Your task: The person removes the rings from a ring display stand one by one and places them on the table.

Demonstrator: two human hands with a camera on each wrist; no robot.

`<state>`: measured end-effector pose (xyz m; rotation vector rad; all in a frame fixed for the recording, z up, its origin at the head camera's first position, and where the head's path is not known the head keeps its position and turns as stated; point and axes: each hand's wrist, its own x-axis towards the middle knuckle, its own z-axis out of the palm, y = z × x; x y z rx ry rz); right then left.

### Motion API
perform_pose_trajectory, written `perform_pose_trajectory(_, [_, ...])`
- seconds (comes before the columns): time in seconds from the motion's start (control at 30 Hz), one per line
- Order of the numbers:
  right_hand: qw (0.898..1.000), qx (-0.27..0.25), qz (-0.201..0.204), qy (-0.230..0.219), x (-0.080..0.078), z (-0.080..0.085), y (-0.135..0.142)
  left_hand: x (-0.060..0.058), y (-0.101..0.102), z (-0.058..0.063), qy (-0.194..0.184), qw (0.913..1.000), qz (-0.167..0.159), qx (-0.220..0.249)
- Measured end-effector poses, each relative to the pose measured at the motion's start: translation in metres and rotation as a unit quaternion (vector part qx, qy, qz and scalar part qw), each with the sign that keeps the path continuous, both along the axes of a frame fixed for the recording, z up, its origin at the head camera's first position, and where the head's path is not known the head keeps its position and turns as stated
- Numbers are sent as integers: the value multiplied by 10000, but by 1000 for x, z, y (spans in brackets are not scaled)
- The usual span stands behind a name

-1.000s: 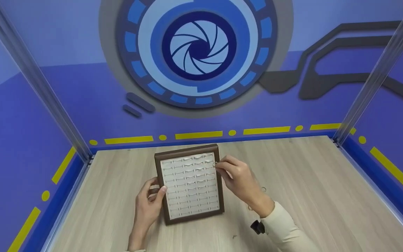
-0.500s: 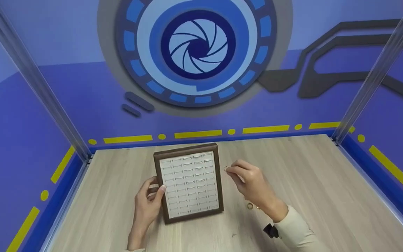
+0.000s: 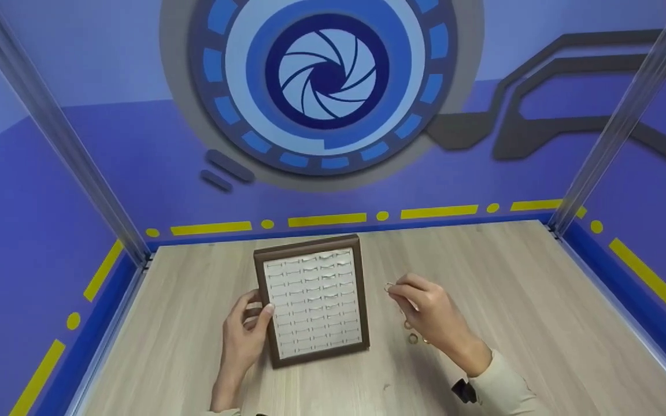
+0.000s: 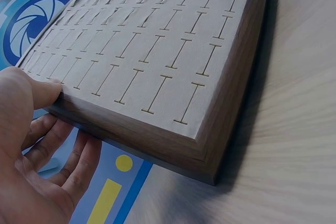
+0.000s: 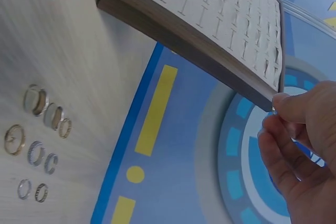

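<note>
A ring display tray [image 3: 315,300] with a brown wooden frame and a pale slotted pad stands tilted up on the table. My left hand [image 3: 246,335] grips its left side, the thumb on the front edge and the fingers behind, as the left wrist view shows. Several slots in the pad's upper part gape or bulge. To the tray's right, my right hand [image 3: 431,309] pinches a small ring [image 3: 388,287] between thumb and forefinger, apart from the frame in the head view. In the right wrist view the fingertips mostly hide that ring.
Several loose rings [image 5: 35,153], gold and silver coloured, lie on the wooden table [image 3: 541,323] right of the tray; the right hand partly covers them in the head view. Blue printed walls [image 3: 327,202] and metal posts enclose the table at the back and sides.
My right hand has drawn back from the tray's upper right edge, moving right and slightly towards me with the ring. My left hand and the tray have hardly moved.
</note>
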<state>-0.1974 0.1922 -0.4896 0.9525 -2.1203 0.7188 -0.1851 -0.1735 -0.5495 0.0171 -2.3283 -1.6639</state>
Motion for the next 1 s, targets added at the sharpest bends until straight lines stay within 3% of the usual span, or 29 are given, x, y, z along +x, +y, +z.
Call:
perform_pose_trajectory(0.33, [9999, -40, -119, 55, 5, -13, 16, 0, -1, 0, 140, 9999, -27, 65])
perform_pose_trajectory(0.6, [9995, -84, -243, -207, 9, -27, 33, 1, -2, -2, 266, 9996, -52, 44])
perform_pose_trajectory(1.0, [9963, -202, -614, -567, 20, -48, 61, 0, -1, -1, 122, 9999, -22, 63])
